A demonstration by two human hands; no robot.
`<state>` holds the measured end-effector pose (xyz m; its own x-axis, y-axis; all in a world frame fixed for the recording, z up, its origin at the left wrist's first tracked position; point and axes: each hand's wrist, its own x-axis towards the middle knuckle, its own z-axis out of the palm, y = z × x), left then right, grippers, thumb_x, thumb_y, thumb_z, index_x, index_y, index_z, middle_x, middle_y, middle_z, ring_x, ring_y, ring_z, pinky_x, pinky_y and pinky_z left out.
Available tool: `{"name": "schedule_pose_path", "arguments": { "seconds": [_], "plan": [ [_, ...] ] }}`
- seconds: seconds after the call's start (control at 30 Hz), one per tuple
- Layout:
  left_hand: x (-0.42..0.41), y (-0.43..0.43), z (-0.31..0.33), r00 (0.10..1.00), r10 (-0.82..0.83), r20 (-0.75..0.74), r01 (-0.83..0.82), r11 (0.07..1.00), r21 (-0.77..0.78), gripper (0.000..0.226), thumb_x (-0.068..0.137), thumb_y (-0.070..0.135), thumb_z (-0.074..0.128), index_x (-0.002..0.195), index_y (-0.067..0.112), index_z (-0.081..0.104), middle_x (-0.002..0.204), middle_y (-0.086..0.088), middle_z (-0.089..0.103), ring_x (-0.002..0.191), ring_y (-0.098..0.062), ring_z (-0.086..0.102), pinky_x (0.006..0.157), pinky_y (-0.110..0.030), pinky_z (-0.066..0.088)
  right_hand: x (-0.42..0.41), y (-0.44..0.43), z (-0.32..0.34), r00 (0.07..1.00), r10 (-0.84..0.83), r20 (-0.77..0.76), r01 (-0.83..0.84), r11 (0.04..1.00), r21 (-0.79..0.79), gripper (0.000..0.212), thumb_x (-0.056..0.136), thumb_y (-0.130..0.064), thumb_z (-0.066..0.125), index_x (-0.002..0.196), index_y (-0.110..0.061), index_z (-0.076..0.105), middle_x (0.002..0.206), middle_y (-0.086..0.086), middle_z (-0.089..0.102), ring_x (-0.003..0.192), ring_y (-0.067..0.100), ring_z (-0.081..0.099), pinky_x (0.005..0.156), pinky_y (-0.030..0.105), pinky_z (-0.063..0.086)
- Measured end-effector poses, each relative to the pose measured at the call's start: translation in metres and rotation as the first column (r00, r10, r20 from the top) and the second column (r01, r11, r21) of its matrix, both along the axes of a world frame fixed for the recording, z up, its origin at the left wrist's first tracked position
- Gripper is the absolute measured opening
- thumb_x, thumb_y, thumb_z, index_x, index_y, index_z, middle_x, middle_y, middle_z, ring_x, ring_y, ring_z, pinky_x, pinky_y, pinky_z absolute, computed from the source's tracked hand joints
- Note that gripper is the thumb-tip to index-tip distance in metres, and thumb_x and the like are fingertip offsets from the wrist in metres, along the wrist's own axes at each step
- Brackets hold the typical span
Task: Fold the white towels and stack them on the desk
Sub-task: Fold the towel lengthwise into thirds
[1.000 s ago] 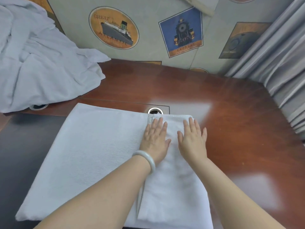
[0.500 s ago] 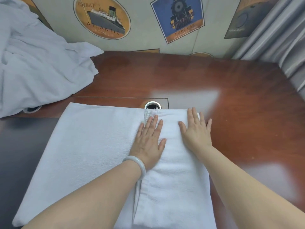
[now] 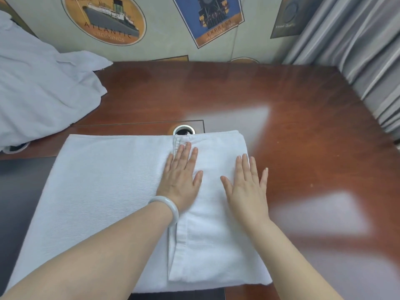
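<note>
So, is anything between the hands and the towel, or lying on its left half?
Nothing visible. The left hand and right hand rest flat, directly on the folded flap of the towel. Its left half is bare; the white heap lies apart, at the far left.

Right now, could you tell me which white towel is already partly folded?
The flat towel under the left hand and right hand, one flap folded over; the crumpled towel at the left is not.

oval ship poster point(image 3: 104, 18): "ATLANTIC CROSSINGS" | blue locomotive poster point(image 3: 213, 16): "EXPRESS"
</note>
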<state>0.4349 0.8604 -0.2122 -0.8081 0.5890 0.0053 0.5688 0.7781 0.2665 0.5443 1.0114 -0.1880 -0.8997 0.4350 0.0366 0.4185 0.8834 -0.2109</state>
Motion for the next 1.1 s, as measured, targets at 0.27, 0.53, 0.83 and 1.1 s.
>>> {"name": "schedule_pose_path", "arguments": {
  "seconds": [0.27, 0.53, 0.83, 1.1],
  "plan": [
    [-0.006, 0.002, 0.006, 0.994, -0.019, 0.105, 0.028, 0.996, -0.084, 0.075, 0.091, 0.056, 0.004, 0.157, 0.021, 0.001, 0.165, 0.002, -0.011, 0.15, -0.014, -0.015, 0.121, -0.038, -0.01, 0.054, -0.011, -0.017, 0.992, 0.022, 0.12, -0.016, 0.999, -0.046, 0.068, 0.097, -0.049, 0.011, 0.157, -0.018, 0.008, 0.165, -0.003, 0.005, 0.152, 0.018, -0.003, 0.121, 0.053, 0.004],
    [0.113, -0.02, 0.032, 0.955, -0.293, -0.046, 0.292, 0.956, -0.024, 0.063, 0.1, 0.047, 0.023, 0.156, 0.017, 0.02, 0.165, -0.006, 0.009, 0.152, -0.02, -0.004, 0.121, -0.05, 0.007, 0.097, -0.035, 0.0, 0.994, -0.017, 0.111, 0.016, 1.0, 0.008, 0.066, 0.101, -0.048, 0.016, 0.152, -0.008, 0.032, 0.16, 0.009, 0.028, 0.149, 0.023, 0.019, 0.118, 0.055, 0.019],
    [0.138, -0.052, 0.05, 0.937, 0.245, 0.249, -0.255, 0.967, 0.009, 0.066, 0.098, 0.038, 0.05, 0.153, 0.013, 0.023, 0.154, -0.012, 0.026, 0.141, -0.027, 0.026, 0.114, -0.037, 0.029, 0.129, -0.012, 0.035, 0.904, -0.414, 0.108, 0.408, 0.761, -0.504, 0.04, 0.097, -0.028, 0.053, 0.133, -0.011, 0.05, 0.13, 0.008, 0.055, 0.12, 0.027, 0.049, 0.101, 0.04, 0.041],
    [0.135, -0.074, 0.064, 0.499, 0.335, 0.799, -0.507, 0.861, -0.045, 0.029, 0.089, 0.036, 0.068, 0.109, 0.014, 0.066, 0.105, 0.003, 0.069, 0.099, -0.019, 0.063, 0.09, -0.037, 0.052, 0.153, -0.004, 0.034, 0.804, -0.323, 0.5, 0.591, 0.525, -0.613, 0.043, 0.091, -0.044, 0.061, 0.096, -0.002, 0.059, 0.074, 0.003, 0.059, 0.061, 0.019, 0.057, 0.051, 0.025, 0.05]
  ]
}}
